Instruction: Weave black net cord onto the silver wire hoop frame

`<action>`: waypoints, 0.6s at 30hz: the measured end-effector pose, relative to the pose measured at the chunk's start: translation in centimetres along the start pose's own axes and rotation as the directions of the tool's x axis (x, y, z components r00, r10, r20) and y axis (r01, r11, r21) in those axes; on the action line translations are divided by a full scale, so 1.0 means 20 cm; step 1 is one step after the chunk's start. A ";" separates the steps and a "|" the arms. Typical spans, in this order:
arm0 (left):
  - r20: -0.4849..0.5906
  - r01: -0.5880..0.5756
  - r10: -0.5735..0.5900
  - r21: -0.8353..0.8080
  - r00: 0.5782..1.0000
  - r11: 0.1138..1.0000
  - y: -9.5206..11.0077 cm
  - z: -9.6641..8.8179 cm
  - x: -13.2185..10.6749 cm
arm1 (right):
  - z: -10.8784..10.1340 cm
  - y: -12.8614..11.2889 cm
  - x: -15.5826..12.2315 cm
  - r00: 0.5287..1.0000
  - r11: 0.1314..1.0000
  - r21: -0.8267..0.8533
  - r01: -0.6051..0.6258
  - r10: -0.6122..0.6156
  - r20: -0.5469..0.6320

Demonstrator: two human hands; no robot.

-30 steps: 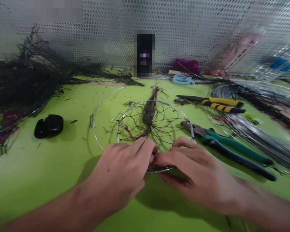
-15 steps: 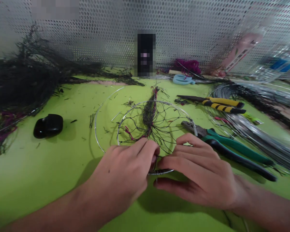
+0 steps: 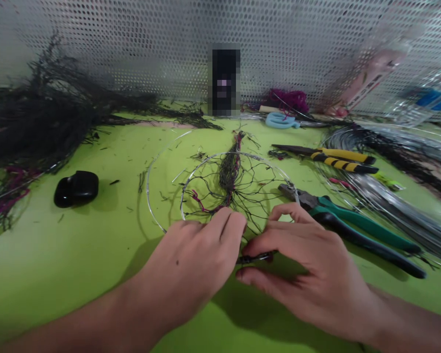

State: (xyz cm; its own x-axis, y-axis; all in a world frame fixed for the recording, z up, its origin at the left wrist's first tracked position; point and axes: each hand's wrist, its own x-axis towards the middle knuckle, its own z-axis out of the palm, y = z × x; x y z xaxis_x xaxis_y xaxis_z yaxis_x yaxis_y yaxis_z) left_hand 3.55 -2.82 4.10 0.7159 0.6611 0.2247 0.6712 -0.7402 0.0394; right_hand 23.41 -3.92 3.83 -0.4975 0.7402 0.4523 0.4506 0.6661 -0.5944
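Note:
A wire ring (image 3: 202, 163) with a black knotted net (image 3: 255, 196) strung across it lies in front of me. A dark bundle of cords with magenta strands (image 3: 228, 171) rises from the net's middle. My left hand (image 3: 206, 262) is closed at the ring's near edge, its fingertips hidden under the knuckles. Across from it, my right hand (image 3: 305, 264) has its fingers curled about the near rim, which is wrapped in dark cord. Its thumb stays a little apart, below the rim. Thin black cord runs between the two hands.
Green-handled pliers (image 3: 353, 225) lie right of the ring, with yellow-and-black pliers (image 3: 330, 158) behind. Coiled wire (image 3: 385, 206) spreads at the right. A black case (image 3: 77, 189) and dark cords (image 3: 33, 127) are at the left. Light-blue scissors (image 3: 281, 120) and bottles (image 3: 371, 73) stand farther back.
My right thumb and index finger have spread slightly, and more of the dark, cord-wrapped rim shows between my hands. The whole view has shifted a little.

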 end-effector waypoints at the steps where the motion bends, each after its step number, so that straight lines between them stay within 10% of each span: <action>1: 0.007 -0.002 0.002 0.007 1.000 1.000 0.00 0.00 0.00 | 0.00 -0.01 0.00 0.999 0.999 0.014 -0.034 0.034 -0.003; 9: -0.059 0.000 0.003 0.061 0.998 0.998 0.02 0.00 0.00 | 0.00 -0.06 0.02 0.946 0.942 0.095 -0.323 0.322 0.023; 18: 0.036 0.064 -0.062 -0.056 0.997 0.996 0.00 0.00 0.00 | -0.01 -0.03 0.02 0.966 0.969 0.072 -0.238 0.228 0.120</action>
State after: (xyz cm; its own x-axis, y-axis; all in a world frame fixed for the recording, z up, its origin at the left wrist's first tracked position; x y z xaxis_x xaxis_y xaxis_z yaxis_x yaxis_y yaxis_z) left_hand 3.47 -2.78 4.02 0.6791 0.7098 0.1868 0.7039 -0.7020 0.1084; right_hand 23.10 -3.89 4.53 -0.4666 0.8562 0.2219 0.5010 0.4626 -0.7314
